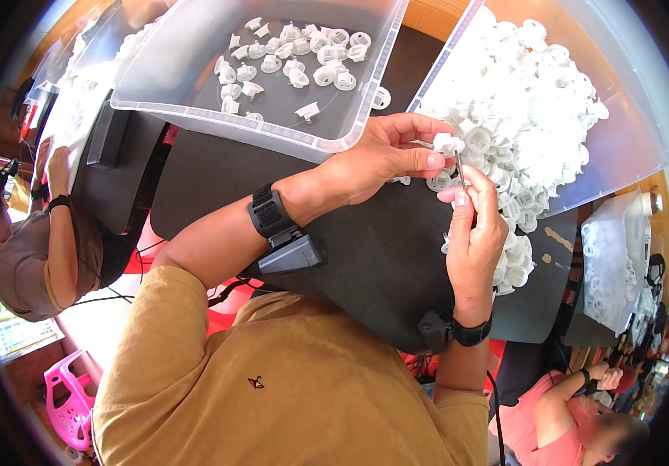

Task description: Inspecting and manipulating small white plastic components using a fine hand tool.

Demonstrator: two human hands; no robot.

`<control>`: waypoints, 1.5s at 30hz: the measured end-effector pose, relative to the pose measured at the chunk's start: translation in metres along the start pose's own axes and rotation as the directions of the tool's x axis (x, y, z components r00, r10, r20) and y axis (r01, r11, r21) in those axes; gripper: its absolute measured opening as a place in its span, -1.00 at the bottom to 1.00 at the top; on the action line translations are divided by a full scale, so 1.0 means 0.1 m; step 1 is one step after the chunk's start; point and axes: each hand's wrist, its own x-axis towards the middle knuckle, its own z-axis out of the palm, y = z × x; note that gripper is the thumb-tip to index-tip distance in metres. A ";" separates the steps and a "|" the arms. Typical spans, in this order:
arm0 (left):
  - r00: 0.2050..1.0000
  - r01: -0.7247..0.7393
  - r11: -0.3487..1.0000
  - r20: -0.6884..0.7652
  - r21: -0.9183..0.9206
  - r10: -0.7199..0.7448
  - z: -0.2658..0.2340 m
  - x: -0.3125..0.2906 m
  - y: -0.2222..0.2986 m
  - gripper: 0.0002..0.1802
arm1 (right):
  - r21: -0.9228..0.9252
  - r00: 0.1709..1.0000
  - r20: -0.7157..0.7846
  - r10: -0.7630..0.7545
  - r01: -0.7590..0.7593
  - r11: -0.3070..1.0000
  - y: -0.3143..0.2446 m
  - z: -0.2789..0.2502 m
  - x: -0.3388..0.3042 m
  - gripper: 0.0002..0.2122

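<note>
My left hand [400, 151] pinches a small white plastic part [448, 144] between thumb and fingers, near the edge of a large heap of similar parts. My right hand [476, 213] grips a thin, dark metal tool [459, 169], its upper end touching or very close to the white part. Whether the tool is a blade or a pick is too small to tell. Right behind both hands, the heap of white round plastic parts [509, 101] spills from a tipped clear bin [625, 140] onto the black table [358, 241].
A clear plastic bin [226, 128] holding scattered white parts stands at the far left of my hands. Another clear container [614, 264] sits at the right. One person [39, 241] works at the left; another person in pink [548, 412] is at the lower right. A pink chair [68, 400] stands lower left.
</note>
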 end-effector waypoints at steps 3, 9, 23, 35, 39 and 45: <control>1.000 0.004 0.999 0.020 -0.043 -0.004 0.01 0.01 -0.01 -0.57 | -0.037 1.000 -0.001 -0.018 0.018 0.999 0.00 -0.01 0.01 -0.74; 0.999 0.021 0.999 -0.029 -0.042 -0.022 0.03 0.01 -0.01 -0.60 | -0.088 0.998 -0.027 -0.053 0.050 0.995 0.03 0.02 0.01 -0.73; 0.997 -0.049 0.989 -0.046 0.137 0.055 0.01 0.03 -0.03 -0.65 | -0.176 0.998 -0.007 -0.055 0.053 0.983 0.02 -0.02 0.00 -0.68; 0.997 -0.063 0.977 -0.036 0.203 0.072 0.05 0.03 -0.02 -0.66 | -0.211 0.994 0.009 -0.107 0.106 0.972 0.03 -0.01 -0.01 -0.65; 0.995 -0.095 0.971 -0.004 0.221 0.099 0.04 0.01 -0.02 -0.68 | -0.250 0.994 0.023 -0.107 0.109 0.962 0.04 0.00 -0.03 -0.64; 0.994 -0.099 0.942 -0.011 0.321 0.109 0.06 0.00 0.01 -0.68 | -0.399 0.988 0.023 -0.152 0.148 0.905 0.03 0.00 -0.04 -0.61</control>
